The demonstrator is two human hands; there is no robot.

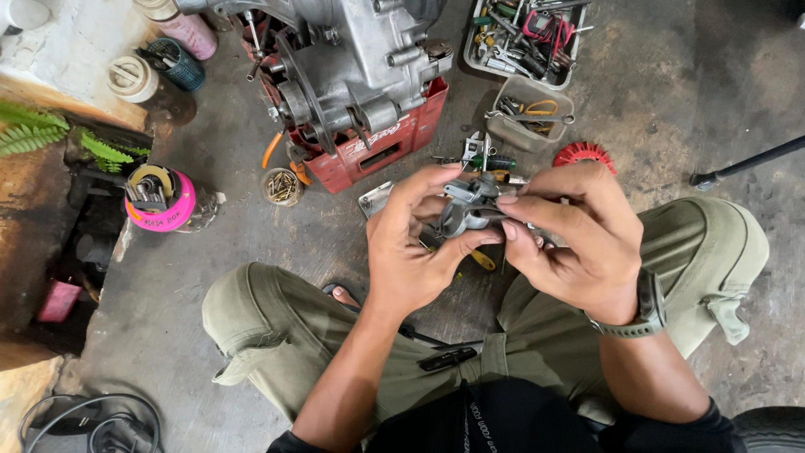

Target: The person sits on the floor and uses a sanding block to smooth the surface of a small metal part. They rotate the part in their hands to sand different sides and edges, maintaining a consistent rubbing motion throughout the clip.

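Both hands close on one small grey cast-metal part [470, 205], held up between the knees above the concrete floor [251, 226]. Left hand [411, 247] pinches it with thumb below and fingers curled over the top, likely to steady it; right hand [579, 239] grips its other end with fingertips pressed together, a grey wristwatch [641, 312] on that wrist. Just beyond, a silver engine block [352, 59] rests on a red plastic crate [377, 151], apparently to lift it off the ground. Two clear trays of hand tools [524, 38] lie near, a pink-banded jar [163, 201] stands further left.
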